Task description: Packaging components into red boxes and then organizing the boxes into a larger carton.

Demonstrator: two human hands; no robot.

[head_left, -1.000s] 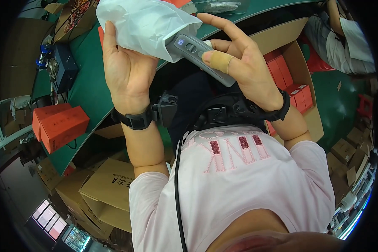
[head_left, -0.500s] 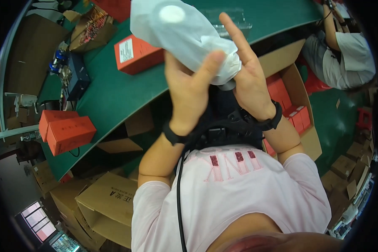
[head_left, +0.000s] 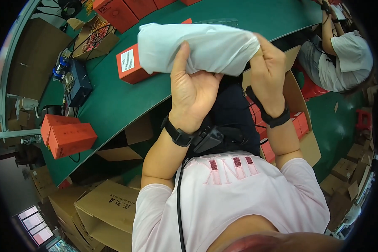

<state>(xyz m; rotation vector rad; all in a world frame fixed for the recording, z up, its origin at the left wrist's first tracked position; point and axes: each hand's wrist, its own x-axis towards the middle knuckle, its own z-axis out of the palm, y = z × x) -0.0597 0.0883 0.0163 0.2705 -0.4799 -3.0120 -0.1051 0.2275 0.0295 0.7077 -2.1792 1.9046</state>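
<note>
A long white plastic bag (head_left: 197, 46), wrapped around an item its cloudy film hides, is held above the edge of the green table. Under its left half lies my left hand (head_left: 193, 94), gripping it with the thumb up on the near face. At the right end, the fingers of my right hand (head_left: 269, 77) are curled closed on the gathered, crumpled end of the bag. Right behind the bag, an orange-red box (head_left: 129, 77) with a white label rests on the table, partly covered by it.
Two orange-red boxes (head_left: 73, 138) stand at the green table's (head_left: 109, 96) left corner, more (head_left: 115, 14) at the back. An open carton (head_left: 94, 44) holds wires beside a blue device (head_left: 77, 84). Right of me is a carton (head_left: 311, 149) of red boxes; farther off sits another person (head_left: 348, 54).
The bag has turned from slanting to nearly level and come lower. My right hand has gone from open fingers to a closed grip on its end; my left hand has shifted underneath.
</note>
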